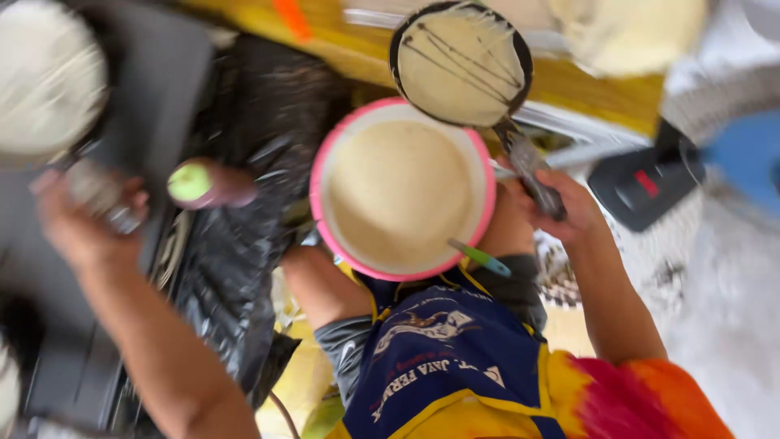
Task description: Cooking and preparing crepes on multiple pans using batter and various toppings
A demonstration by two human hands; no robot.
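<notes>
Closest to the camera is the person's lap, covered by a blue and yellow apron (439, 358), with an orange-red sleeve (642, 398) at the lower right. Resting just beyond the apron, between the knees, stands a pink-rimmed basin (318, 195) full of pale batter; it serves as the landmark here. A small tool with a green handle (481, 258) leans on the basin's near right rim.

To the right of the basin, the right hand (561, 207) is closed around the dark handle of a round black pan (461, 63). The pan is held just past the basin's far rim, its face coated with a thin pale layer of batter marked by dark streaks.

Left of the basin lies crumpled black plastic sheeting (244, 211), and on it a small cup with a green inside (191, 182). Further left, the left hand (85, 219) grips a blurred metallic handle (101, 195); what the handle belongs to is too smeared to say for sure, though a second pale round pan (45, 77) sits just beyond it over a dark grey surface (162, 89).

Beyond the basin runs a yellow board (585, 89). Far to the right of it are a black and red object (642, 183) and something blue (747, 150).
</notes>
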